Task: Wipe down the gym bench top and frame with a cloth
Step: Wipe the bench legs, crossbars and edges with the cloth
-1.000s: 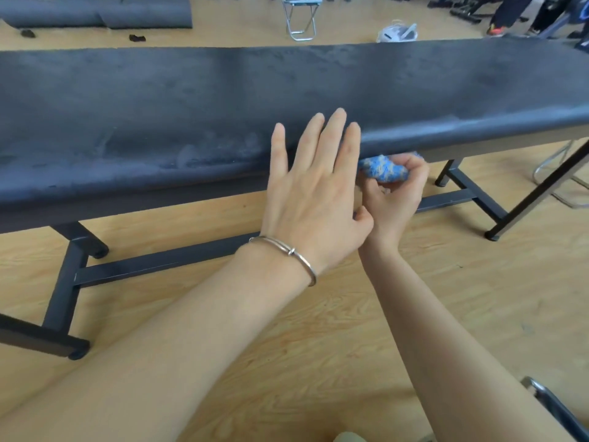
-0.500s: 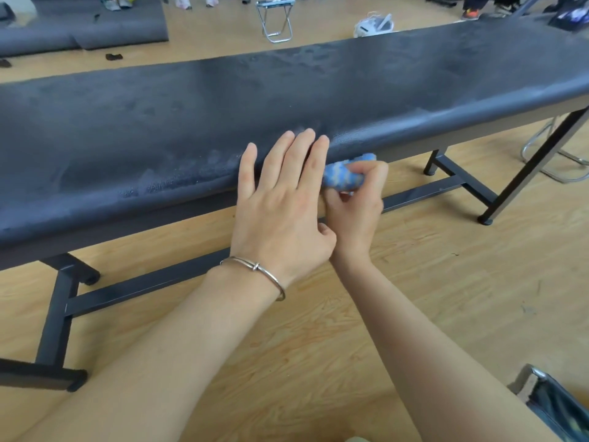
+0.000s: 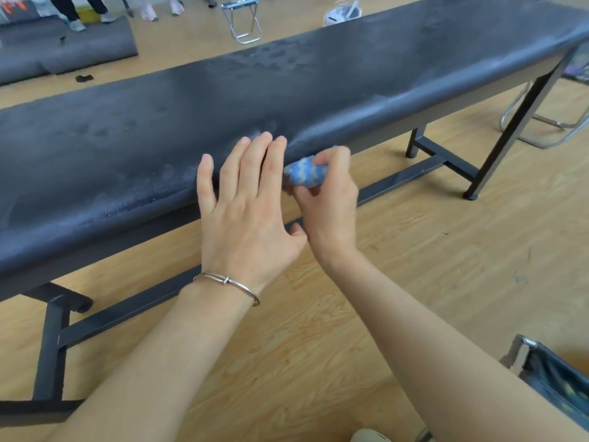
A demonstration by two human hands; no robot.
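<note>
step: looks like the front edge of the surface (image 3: 287,90) is getting wiped right now, not the flat top
cloth: blue, wadded into a ball (image 3: 306,175), pushed up against the rounded front lip, about mid-length
right hand: (image 3: 330,212) fingers and thumb curled round the cloth, gripping it tight
left hand: (image 3: 245,215) holds nothing, fingers straight, laid flat over the edge just left of the cloth; my guess is it's bracing
top: streaky, damp-looking patches near the edge and further back, so I'd say it's had a pass already
frame: (image 3: 127,314) low rail and legs underneath, can't tell if they've been wiped
next: probably run the cloth along the lip with steady pressure and shift the left hand clear, then duck down for the rail and legs
</note>
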